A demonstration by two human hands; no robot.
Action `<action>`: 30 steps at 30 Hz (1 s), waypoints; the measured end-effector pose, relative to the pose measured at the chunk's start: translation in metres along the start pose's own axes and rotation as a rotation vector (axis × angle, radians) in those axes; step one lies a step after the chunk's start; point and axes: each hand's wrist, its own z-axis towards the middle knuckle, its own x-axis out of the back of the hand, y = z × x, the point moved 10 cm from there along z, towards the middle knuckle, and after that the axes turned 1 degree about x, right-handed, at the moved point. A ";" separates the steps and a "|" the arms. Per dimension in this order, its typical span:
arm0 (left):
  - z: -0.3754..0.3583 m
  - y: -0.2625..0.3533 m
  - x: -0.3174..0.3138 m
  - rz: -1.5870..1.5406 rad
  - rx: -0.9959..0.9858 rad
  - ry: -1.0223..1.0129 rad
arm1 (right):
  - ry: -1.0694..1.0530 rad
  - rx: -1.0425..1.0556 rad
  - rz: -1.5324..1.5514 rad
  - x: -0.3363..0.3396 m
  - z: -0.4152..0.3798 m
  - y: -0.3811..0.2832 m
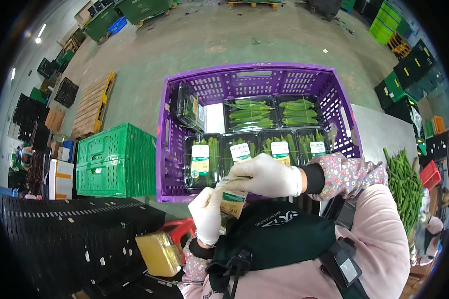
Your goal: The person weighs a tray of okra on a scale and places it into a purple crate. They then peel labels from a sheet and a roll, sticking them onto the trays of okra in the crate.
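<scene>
My left hand (206, 217), in a white glove, pinches the left edge of a printed label (233, 203) with yellow and green parts. My right hand (269, 177), also gloved, has its fingers closed on the label's upper end. Both hands are over the near rim of a purple crate (254, 65). Inside it lie several clear-topped black trays of okra; a near-row okra tray (212, 154) bears a white and yellow label. Toward the back, an okra tray (249, 113) shows no label. Another tray (188, 107) stands on its side at the left wall.
Loose long green pods (403, 187) are heaped at the right on a metal table (379, 132). Green crates (114, 162) stand to the left, with stacked black crates (75, 244) nearer me. A wooden pallet (92, 107) lies on the floor. A person's head (434, 225) shows at the right edge.
</scene>
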 end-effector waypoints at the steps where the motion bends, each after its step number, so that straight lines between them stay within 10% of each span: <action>1: -0.002 0.003 -0.004 -0.105 0.047 -0.037 | 0.030 0.051 0.050 0.012 0.001 -0.002; 8: -0.008 0.006 0.011 0.024 0.136 -0.114 | 0.658 -0.579 0.149 0.200 -0.050 0.230; 18: -0.003 0.030 0.006 -0.366 0.076 -0.121 | 0.496 -1.055 -0.333 0.193 -0.122 0.374; 24: 0.001 0.030 0.017 0.086 -0.146 -0.102 | 0.499 -0.945 -1.191 0.212 -0.082 0.250; 26: -0.004 0.056 0.014 0.166 -0.417 -0.026 | 0.441 -0.675 -0.914 0.191 -0.046 0.221; 30: -0.002 0.023 0.000 -0.110 -0.032 -0.037 | 0.058 -0.291 0.123 0.076 0.010 0.087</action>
